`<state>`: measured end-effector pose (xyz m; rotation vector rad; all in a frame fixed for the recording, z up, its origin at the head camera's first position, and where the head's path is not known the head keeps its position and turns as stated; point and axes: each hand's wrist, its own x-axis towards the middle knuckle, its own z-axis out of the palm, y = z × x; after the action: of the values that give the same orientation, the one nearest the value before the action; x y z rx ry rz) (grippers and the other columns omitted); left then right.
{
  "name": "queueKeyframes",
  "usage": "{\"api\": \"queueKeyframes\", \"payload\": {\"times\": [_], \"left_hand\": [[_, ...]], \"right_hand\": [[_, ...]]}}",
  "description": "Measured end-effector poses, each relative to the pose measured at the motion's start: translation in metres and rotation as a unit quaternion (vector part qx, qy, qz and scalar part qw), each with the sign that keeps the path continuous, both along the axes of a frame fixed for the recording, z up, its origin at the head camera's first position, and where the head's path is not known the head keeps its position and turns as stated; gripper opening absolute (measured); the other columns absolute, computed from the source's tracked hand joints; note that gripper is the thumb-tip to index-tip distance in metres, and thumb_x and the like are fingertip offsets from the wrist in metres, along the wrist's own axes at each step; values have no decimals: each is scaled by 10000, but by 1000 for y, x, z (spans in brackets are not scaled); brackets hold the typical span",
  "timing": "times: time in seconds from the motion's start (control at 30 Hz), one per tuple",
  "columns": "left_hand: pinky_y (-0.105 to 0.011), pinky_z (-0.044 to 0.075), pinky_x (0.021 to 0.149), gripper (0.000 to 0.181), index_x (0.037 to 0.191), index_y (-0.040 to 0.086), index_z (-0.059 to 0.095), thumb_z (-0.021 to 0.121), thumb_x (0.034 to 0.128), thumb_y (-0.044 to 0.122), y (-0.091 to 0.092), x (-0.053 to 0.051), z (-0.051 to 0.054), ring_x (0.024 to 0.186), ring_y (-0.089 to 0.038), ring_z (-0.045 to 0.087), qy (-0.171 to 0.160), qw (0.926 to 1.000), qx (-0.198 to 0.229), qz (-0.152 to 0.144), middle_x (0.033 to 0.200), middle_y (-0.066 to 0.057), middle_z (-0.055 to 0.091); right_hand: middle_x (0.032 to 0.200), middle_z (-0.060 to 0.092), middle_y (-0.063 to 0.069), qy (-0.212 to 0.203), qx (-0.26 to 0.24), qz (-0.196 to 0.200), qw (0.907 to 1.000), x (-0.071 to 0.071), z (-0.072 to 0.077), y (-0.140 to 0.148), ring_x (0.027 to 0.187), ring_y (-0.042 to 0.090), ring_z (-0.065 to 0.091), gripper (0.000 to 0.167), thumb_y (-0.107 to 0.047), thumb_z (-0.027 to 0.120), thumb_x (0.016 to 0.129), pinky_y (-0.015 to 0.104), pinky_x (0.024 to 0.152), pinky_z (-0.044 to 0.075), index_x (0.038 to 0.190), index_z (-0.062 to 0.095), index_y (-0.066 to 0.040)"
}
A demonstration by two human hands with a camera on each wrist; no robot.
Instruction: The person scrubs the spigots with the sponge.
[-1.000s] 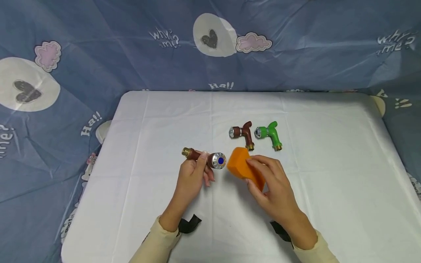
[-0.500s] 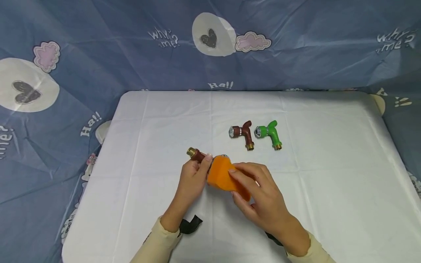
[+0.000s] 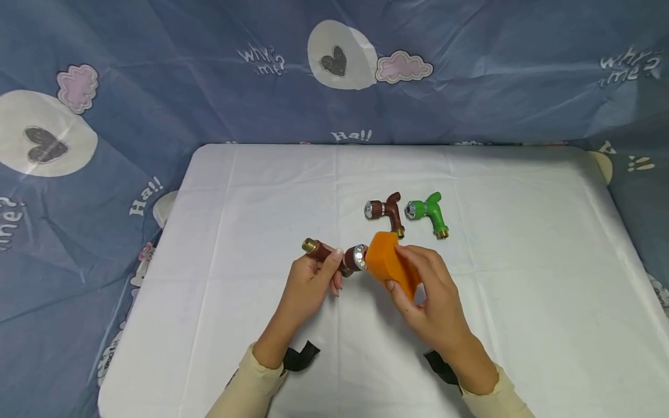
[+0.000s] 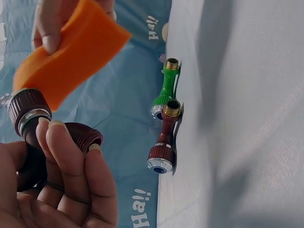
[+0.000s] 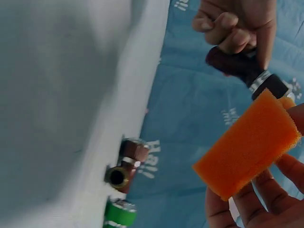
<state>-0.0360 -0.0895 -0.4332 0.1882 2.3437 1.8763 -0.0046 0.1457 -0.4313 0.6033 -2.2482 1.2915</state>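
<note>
My left hand [image 3: 309, 284] grips a brown tap [image 3: 320, 250] by its body, thumb on top. The tap's brass threaded end points up and left, and its ribbed knob with a chrome cap faces right. An orange sponge [image 3: 385, 258] is pinched between the thumb and fingers of my right hand [image 3: 438, 299]. Its left side is up against the chrome cap and seems to touch it. In the left wrist view the sponge [image 4: 78, 52] overlaps the end of the knob [image 4: 29, 107]. Part of the cap's face is hidden by the sponge.
Beyond my hands, a second brown tap [image 3: 392, 213] and a green tap [image 3: 431, 213] lie side by side on the white-covered table [image 3: 251, 209]. A blue patterned cloth [image 3: 209, 98] hangs behind the far edge. Black straps [image 3: 301, 356] show at both wrists.
The sponge moved left over the tap's knob, covering it, then back right to its end. The left hand shifted slightly right, and the knob's face turned from upward toward the right.
</note>
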Motion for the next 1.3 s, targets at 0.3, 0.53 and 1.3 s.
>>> {"api": "queueKeyframes", "payload": {"times": [0.3,0.53,1.3], "left_hand": [[-299,481,520,381,926,72,693,584,1087,400,-2,1,-4,550,-321,626,-93,9999,-102,66,649,-43,654],[-278,472,522,375,949,86,713,609,1070,425,-2,1,-5,558,-228,624,-63,9996,-267,113,658,-28,660],[-271,430,542,353,865,170,689,619,1057,458,-2,5,-2,578,-131,564,374,9936,-1051,-163,626,101,621]], "right_hand": [[1306,609,136,-607,202,-116,9979,1,-13,10,1178,293,595,565,-76,785,869,170,1033,452,1404,613,-21],[1304,617,168,-42,69,-63,9999,4,-4,9,1169,323,589,453,-240,697,976,170,1028,456,1368,651,-18],[1310,630,142,-120,636,-264,9976,-2,6,8,1141,350,555,438,-131,678,901,284,965,446,1330,703,-50]]}}
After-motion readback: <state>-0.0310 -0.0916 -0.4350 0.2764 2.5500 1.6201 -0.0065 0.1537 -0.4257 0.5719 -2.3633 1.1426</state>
